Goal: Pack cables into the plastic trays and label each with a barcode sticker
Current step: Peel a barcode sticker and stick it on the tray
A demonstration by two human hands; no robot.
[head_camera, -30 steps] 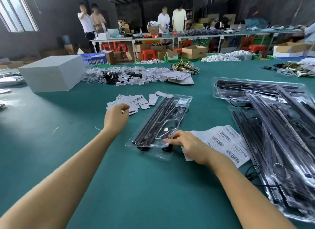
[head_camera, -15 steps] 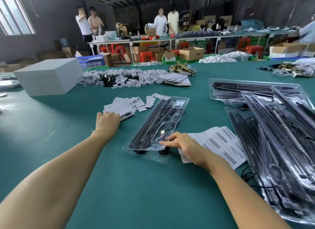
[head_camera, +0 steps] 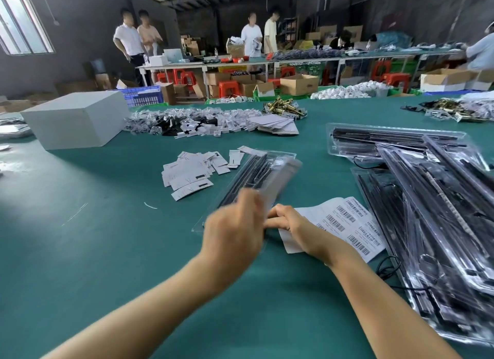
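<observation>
Single head-worn wide-angle view, facing forward and down across the green surface (head_camera: 80, 251). Both forearms enter from the bottom edge; hands sit near, at frame centre. Far workshop benches fill the upper frame.

Barcodes, but nothing legible.
The label sheet (head_camera: 347, 225) right of centre carries barcode stickers; their print, like that on the white cards (head_camera: 189, 171), is too small to read.

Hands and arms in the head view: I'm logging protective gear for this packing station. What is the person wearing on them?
Nothing shows: the left hand and right hand are bare, without gloves, and both forearms are uncovered, with no sleeves, watch or bands in view. The left hand is motion-blurred.
</observation>
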